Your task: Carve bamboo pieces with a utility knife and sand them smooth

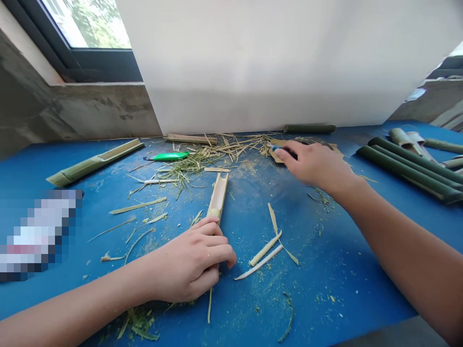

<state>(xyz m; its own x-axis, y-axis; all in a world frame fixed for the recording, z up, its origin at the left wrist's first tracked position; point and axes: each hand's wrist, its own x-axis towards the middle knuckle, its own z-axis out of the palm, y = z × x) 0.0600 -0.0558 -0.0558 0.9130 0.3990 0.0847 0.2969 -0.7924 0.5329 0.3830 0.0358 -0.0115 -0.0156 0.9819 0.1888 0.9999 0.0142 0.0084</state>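
My left hand point(197, 260) is closed over the near part of a split bamboo piece point(219, 193). The open, pale hollow of that piece shows beyond my fingers, and its near end is hidden under the hand. Farther off to the right, my right hand point(318, 166) grips a slim tool with a blue and black handle point(275, 147). A small light tip sticks out toward the left; its exact kind is unclear. That hand hovers over or touches a brown cardboard piece point(335, 150). Thin bamboo strips point(265, 248) lie between my hands.
A green utility knife point(170, 156) lies near a heap of shavings point(231, 147). A longer half-cut bamboo point(97, 161) rests at left, dark green bamboo lengths point(408, 171) at right. A bamboo tube point(309, 128) lies before the white board point(260, 62). A pixelated object point(39, 231) sits far left.
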